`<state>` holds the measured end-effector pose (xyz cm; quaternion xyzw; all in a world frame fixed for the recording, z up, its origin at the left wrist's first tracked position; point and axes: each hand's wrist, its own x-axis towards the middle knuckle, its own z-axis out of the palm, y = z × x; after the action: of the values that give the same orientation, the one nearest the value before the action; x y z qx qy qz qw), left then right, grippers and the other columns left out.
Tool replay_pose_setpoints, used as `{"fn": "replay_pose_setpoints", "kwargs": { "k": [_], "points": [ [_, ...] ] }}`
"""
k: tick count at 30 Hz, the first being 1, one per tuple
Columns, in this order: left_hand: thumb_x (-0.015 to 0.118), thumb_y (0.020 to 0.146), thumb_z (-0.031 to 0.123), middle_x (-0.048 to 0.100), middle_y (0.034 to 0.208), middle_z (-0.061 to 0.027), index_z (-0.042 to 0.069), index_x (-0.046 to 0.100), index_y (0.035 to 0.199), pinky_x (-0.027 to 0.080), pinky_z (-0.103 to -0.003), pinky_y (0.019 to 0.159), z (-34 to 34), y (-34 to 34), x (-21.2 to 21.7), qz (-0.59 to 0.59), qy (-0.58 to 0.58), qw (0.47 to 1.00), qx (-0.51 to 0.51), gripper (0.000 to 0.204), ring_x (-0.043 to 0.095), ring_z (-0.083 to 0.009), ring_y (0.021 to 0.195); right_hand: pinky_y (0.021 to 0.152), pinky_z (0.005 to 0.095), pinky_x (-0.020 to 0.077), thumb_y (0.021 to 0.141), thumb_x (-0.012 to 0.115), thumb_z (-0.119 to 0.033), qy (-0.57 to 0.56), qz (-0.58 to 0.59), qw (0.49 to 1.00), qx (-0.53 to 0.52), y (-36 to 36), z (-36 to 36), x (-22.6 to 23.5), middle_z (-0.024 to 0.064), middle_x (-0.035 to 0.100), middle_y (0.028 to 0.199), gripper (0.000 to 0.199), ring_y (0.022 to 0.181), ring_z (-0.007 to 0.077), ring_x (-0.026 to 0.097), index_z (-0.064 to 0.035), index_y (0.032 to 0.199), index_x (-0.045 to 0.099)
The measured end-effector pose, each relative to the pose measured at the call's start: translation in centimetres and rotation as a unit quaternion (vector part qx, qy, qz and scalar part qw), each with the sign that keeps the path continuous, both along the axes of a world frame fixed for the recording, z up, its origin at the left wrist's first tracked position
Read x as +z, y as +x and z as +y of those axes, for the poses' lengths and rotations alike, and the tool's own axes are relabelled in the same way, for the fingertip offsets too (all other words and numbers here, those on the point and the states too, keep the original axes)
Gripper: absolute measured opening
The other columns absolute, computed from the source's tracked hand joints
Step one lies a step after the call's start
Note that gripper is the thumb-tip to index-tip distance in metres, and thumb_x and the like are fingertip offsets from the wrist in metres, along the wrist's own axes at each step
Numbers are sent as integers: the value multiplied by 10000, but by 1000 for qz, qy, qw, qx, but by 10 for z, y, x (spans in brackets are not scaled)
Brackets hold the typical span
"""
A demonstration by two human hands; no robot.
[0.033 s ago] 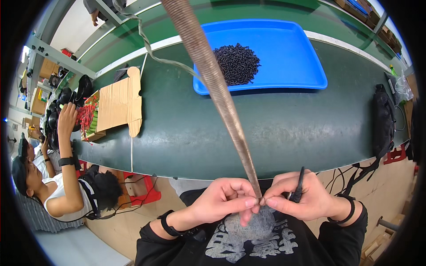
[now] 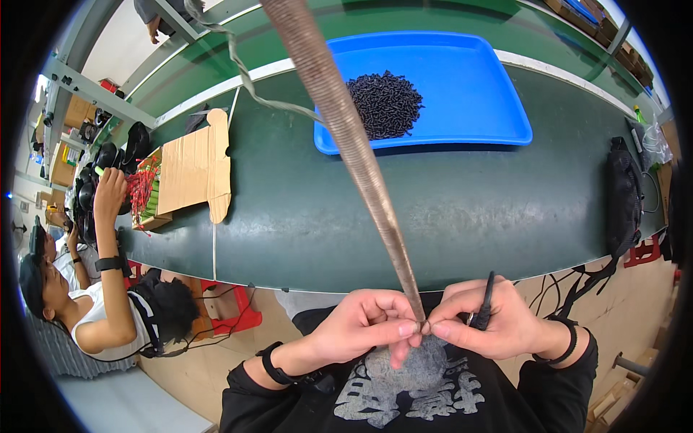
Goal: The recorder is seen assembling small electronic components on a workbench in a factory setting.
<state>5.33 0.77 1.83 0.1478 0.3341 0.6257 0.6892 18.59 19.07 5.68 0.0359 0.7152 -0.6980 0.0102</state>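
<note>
A long brownish, ribbed metal tube (image 2: 363, 159) runs down from the top of the view and narrows toward my fingers. My left hand (image 2: 372, 328) pinches its lower end between thumb and fingertips. My right hand (image 2: 482, 317) is closed too, thumb and index finger pressed together at the same end, touching the left fingertips. Tucked in the right hand is a slim black pointed tool (image 2: 489, 296), its tip sticking up; its exact kind is unclear. Whether a smaller piece sits between the fingertips is hidden. Both hands are over my lap, just off the table's near edge.
On the green table (image 2: 303, 216) a blue tray (image 2: 469, 94) holds a heap of small black cylindrical pieces (image 2: 386, 105). A cardboard box (image 2: 191, 169) with red-and-green parts is at left, beside a co-worker's hand (image 2: 110, 191). A black bag (image 2: 623, 195) lies at right.
</note>
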Motion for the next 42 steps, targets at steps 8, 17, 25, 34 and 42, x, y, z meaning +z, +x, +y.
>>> {"fn": "replay_pose_setpoints", "kwargs": {
  "k": [8,17,25,34,42],
  "points": [
    [549,940,59,641,923,-89,-49,579,980,551,-250,608,-1,5,-1,111,6,992,58,119,631,-115,706,560,311,465,791,683,-54,83,-6,996,-11,-3,-3,5,104,638,729,82,628,224,603,-15,863,687],
    [663,844,16,654,987,-134,-59,630,1021,562,-235,628,4,8,5,413,48,899,138,195,659,-130,764,539,320,480,745,709,-27,150,29,986,-67,-4,-8,-2,99,633,732,96,629,243,620,-29,834,673],
    [724,776,-32,658,875,-157,-85,629,967,534,-227,601,8,6,1,501,88,839,191,220,663,-150,713,518,326,476,737,711,-24,156,31,984,-75,-4,-8,-3,101,629,721,97,603,247,614,-26,825,672],
    [688,795,-70,647,908,-161,-86,597,976,542,-247,626,4,10,-4,540,100,812,198,204,655,-155,722,512,323,477,739,714,-29,165,36,982,-82,-5,-9,-2,103,627,712,98,598,248,610,-22,827,671],
    [571,922,23,612,942,-85,-37,520,1075,544,-266,700,3,12,-8,126,14,985,119,172,617,-125,804,518,306,488,724,727,-26,162,56,982,-81,-4,-11,-8,84,633,715,117,608,235,623,-43,830,681]
  ]
}}
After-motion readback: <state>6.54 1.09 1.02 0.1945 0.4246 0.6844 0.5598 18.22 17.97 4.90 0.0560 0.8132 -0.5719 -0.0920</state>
